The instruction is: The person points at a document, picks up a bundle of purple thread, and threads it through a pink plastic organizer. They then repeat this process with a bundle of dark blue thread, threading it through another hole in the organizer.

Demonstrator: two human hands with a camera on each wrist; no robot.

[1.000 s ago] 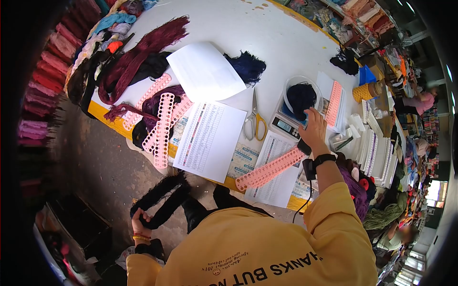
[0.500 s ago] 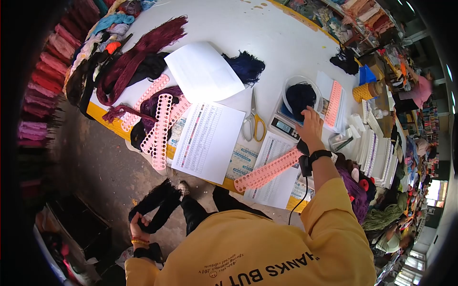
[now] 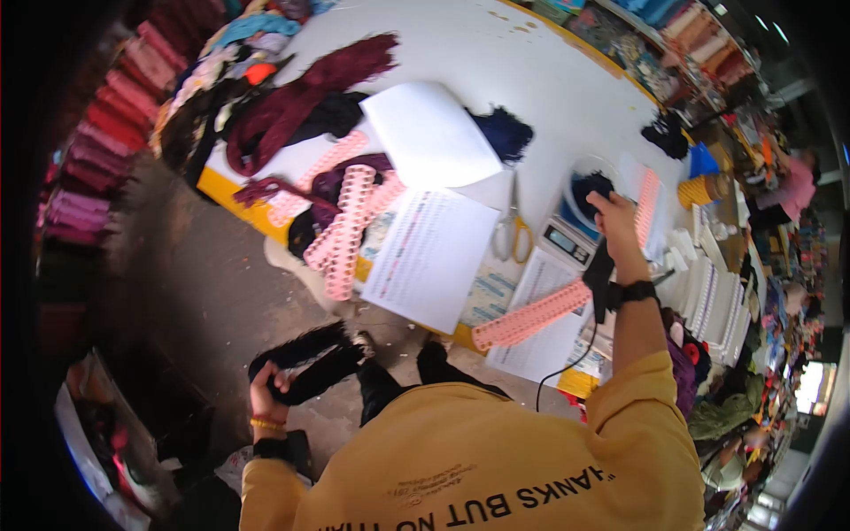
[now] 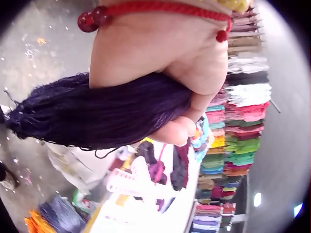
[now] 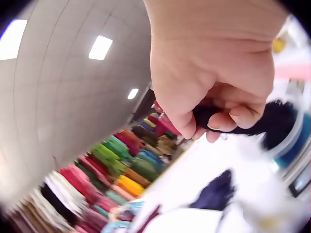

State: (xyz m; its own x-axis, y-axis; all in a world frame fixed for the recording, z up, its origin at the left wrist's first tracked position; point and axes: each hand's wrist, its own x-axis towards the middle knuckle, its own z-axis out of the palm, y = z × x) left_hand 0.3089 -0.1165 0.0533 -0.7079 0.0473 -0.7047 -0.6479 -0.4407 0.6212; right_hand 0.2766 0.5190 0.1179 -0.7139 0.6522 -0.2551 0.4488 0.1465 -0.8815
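My left hand point(image 3: 268, 389) grips a dark skein point(image 3: 320, 365) beside the table; in the left wrist view the fingers of the left hand point(image 4: 160, 58) curl round the dark purple-black yarn point(image 4: 107, 114). Over a clear round tub my right hand point(image 3: 617, 226) pinches dark yarn point(image 3: 591, 188). Close up in the right wrist view, the right hand point(image 5: 214, 73) has its fingertips curled on a dark strand point(image 5: 248, 127) that runs back to the tub point(image 5: 291, 138). Beneath the tub is a digital scale point(image 3: 567, 239).
Scissors point(image 3: 513, 234), printed sheets point(image 3: 431, 257), a blank sheet point(image 3: 429, 133) and pink perforated strips point(image 3: 531, 314) lie on the table point(image 3: 567, 102). A maroon skein point(image 3: 310, 93) and a navy one point(image 3: 503, 133) are farther back. White card stacks point(image 3: 708, 288) stand at the right.
The head view has shifted, so the table's things appear farther right. My right hand has lifted from the yarn in the tub, drawing a strand with it. The left hand still holds its skein.
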